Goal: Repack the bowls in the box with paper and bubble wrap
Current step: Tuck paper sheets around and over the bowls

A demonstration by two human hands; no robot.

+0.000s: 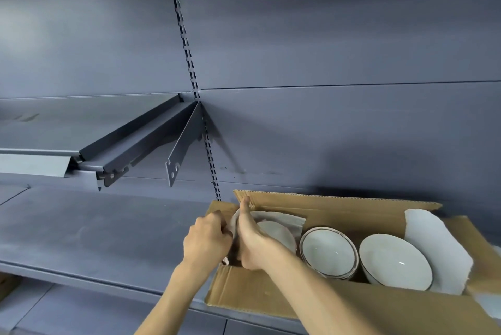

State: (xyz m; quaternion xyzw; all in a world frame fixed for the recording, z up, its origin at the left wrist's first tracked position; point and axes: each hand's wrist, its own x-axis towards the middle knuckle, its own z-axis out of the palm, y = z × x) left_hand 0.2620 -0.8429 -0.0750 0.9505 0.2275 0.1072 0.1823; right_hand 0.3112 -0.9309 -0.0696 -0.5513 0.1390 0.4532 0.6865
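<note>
Counted: one open cardboard box (pixel 271 296). Three bowls or bowl stacks inside, left (pixel 276 231), middle (pixel 328 252) and right (pixel 394 261); number per stack not determinable. Two white paper sheets, one at left (pixel 287 218), one at right (pixel 433 242). Two hands, left (pixel 207 239) and right (pixel 250 237). One loose shelf bracket (pixel 184 142).
</note>
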